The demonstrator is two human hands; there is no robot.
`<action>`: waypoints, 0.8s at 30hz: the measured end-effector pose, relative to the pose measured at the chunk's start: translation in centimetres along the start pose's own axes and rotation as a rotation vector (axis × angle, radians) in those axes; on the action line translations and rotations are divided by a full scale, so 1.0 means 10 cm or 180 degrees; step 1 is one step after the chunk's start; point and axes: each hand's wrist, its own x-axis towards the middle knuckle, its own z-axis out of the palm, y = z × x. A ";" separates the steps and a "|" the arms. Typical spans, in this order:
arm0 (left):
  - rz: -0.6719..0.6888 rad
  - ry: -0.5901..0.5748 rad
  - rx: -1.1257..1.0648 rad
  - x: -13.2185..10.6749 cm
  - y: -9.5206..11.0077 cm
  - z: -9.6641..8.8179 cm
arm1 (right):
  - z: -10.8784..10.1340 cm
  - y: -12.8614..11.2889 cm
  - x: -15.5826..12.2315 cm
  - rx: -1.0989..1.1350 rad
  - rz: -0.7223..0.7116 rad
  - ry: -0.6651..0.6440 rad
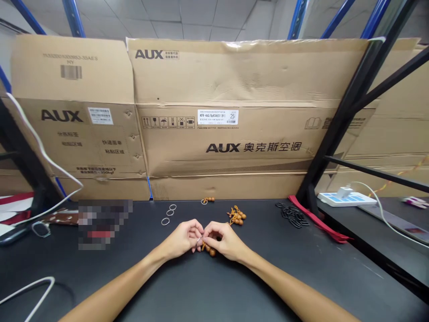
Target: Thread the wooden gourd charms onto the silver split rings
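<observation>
My left hand and my right hand meet at the middle of the black table. Both are closed in a pinch around a small brown gourd-shaped wooden pendant and a thin metal ring between the fingertips. Just beyond my right hand lies a small heap of the same brown pendants. Three loose metal key rings lie beyond my left hand. One finished pendant on a ring rests near the table's far edge.
Large AUX cardboard boxes stand like a wall behind the table. A pile of black rings and a red strap lie at the right by a black rack post. A white power strip sits further right; white cables run on the left.
</observation>
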 end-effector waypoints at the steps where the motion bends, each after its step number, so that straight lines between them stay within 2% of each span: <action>1: 0.0009 0.0003 -0.0033 0.00 0.00 0.00 | 0.00 0.00 0.00 0.0008 0.0004 -0.0004; 15: 0.0116 0.0179 0.0059 0.02 -0.04 -0.02 | 0.01 0.08 0.03 0.0229 0.0147 0.0109; 24: 0.0303 0.0241 0.0237 -0.01 0.07 0.01 | 0.00 0.12 0.05 0.0194 0.0122 0.0207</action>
